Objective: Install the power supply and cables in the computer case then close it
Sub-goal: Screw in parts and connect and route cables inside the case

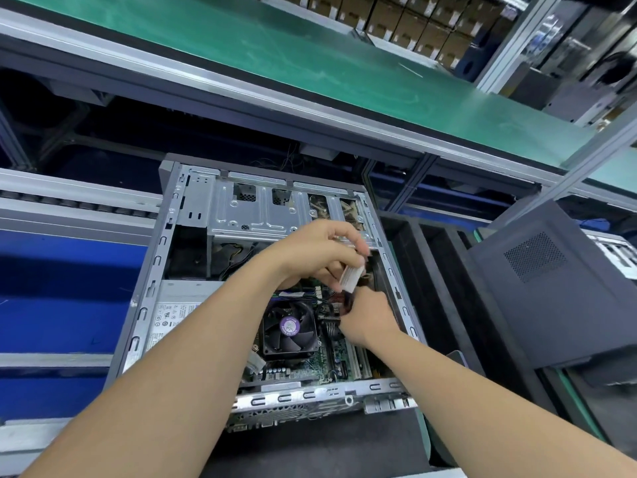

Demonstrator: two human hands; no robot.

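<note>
An open computer case (165, 257) lies flat in front of me, its side off. Inside, the grey power supply (179, 301) with a label sits at the left, and a black CPU fan (289, 327) sits on the green motherboard (344, 360). My left hand (317, 253) reaches across the case and pinches a white cable connector (352, 278) above the board. Just below it, my right hand (368, 315) grips a bundle of dark cables (339, 307) near the case's right wall. The cables' ends are hidden by my fingers.
A silver drive cage (255, 208) fills the far end of the case. A dark side panel with a vent grille (537, 257) leans at the right. A green conveyor belt (310, 53) runs behind, with stacked cardboard boxes (413, 19) beyond it.
</note>
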